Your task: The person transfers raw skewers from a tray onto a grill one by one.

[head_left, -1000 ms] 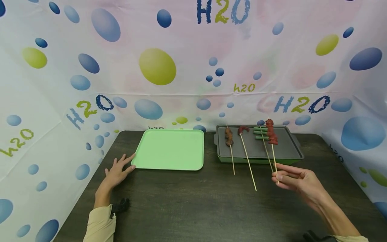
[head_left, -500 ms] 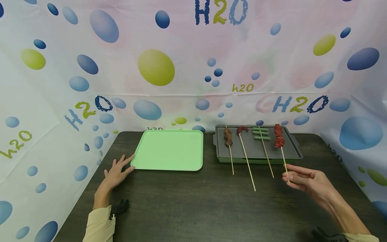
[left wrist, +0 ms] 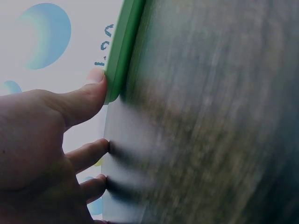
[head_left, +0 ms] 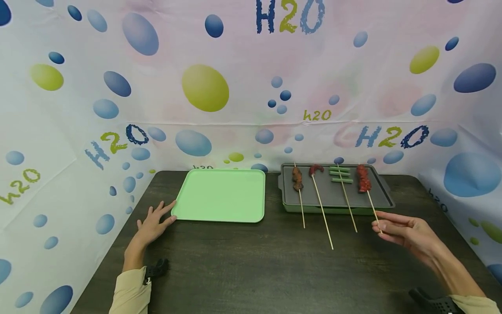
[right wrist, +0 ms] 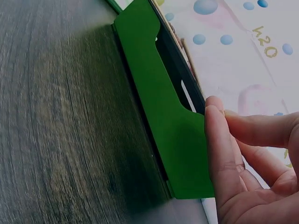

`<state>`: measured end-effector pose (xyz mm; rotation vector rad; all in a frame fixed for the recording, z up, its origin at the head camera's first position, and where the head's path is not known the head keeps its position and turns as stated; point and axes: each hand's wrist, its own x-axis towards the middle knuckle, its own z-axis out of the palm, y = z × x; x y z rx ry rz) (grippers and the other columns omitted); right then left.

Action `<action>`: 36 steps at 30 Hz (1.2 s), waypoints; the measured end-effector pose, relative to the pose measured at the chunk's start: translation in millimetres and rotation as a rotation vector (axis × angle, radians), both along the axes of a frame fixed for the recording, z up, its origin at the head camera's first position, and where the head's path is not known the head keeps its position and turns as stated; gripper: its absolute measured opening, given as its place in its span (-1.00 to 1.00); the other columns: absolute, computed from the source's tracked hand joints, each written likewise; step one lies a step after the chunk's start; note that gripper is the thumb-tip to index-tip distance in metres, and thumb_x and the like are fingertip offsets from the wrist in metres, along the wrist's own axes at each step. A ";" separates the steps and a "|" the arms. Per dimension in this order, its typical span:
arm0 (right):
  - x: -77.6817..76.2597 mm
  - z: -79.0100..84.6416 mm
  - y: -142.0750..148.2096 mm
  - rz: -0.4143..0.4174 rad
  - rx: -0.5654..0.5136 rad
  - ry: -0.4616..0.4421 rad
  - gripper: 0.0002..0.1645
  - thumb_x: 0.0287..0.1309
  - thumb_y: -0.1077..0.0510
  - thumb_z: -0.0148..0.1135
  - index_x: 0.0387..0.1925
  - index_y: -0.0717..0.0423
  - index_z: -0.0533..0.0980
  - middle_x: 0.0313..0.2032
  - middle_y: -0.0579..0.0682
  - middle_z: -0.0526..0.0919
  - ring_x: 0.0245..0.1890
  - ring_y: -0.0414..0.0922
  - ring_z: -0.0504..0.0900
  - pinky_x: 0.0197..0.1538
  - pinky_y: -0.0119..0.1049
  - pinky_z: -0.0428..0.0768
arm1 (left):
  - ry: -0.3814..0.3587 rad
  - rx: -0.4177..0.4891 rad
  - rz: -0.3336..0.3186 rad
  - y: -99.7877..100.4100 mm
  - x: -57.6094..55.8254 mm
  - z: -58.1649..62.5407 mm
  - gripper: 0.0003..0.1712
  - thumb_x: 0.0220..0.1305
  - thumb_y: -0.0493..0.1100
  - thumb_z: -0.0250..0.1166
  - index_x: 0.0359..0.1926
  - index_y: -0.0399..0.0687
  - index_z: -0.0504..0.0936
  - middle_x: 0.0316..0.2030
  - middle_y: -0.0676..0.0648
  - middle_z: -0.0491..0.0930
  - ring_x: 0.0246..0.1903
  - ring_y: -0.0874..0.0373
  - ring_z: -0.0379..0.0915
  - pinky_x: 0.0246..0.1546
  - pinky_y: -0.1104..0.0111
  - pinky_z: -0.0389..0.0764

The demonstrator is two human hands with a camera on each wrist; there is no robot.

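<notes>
My right hand (head_left: pixel 408 233) pinches the wooden stick of a red meat skewer (head_left: pixel 364 179) between thumb and fingers. The meat lies over the right side of a grey grill plate (head_left: pixel 321 196) with a green base (right wrist: pixel 163 112). To its left on the plate are a green vegetable skewer (head_left: pixel 339 173), a skewer with a curled reddish piece (head_left: pixel 316 169) and a brown meat skewer (head_left: pixel 297 179). Their sticks stick out over the front edge. My left hand (head_left: pixel 150 224) has its fingers spread on the table, with fingertips at the left corner of a light green tray (head_left: pixel 219 196).
The dark wooden table (head_left: pixel 243 266) reaches up to a white backdrop (head_left: pixel 243 78) printed with blue and green ovals. A dark strap (head_left: pixel 157 268) sits on the left wrist, another (head_left: pixel 435 302) on the right.
My right hand has moved right with the red meat skewer, away from the vegetable skewer, and its meat has come down over the plate's right side. The left hand has stayed at the tray.
</notes>
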<state>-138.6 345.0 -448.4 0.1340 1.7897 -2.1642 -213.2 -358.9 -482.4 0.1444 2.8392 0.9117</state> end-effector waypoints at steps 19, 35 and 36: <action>-5.4 -4.6 12.7 0.001 -0.077 0.042 -0.53 0.51 0.40 0.04 0.01 -0.16 0.74 -0.06 -0.02 0.79 -0.04 -0.12 0.77 0.05 -0.18 0.68 | -0.011 -0.008 0.000 -2.9 -5.2 -3.0 -0.22 0.56 0.11 0.15 0.59 -0.14 0.16 0.53 -0.55 -0.20 0.43 -0.69 -0.53 0.09 -0.65 -0.51; 16.9 -16.7 -13.7 -0.171 0.052 0.258 -0.63 0.54 0.19 0.11 0.27 0.02 0.58 -0.03 -0.10 0.78 -0.03 -0.16 0.77 0.01 -0.22 0.68 | 0.032 -0.022 -0.011 -12.8 -3.9 -1.3 -0.23 0.55 0.08 0.16 0.57 -0.21 0.17 0.49 -0.61 -0.11 0.40 -0.75 -0.41 0.06 -0.70 -0.40; 18.2 -17.2 -15.4 -0.207 0.103 0.297 -0.61 0.52 0.18 0.14 0.29 0.09 0.55 -0.04 -0.13 0.78 -0.05 -0.19 0.77 -0.02 -0.26 0.69 | 0.043 -0.025 -0.008 -12.7 -3.7 -1.3 -0.24 0.56 0.07 0.16 0.56 -0.21 0.18 0.49 -0.61 -0.09 0.40 -0.75 -0.39 0.06 -0.70 -0.38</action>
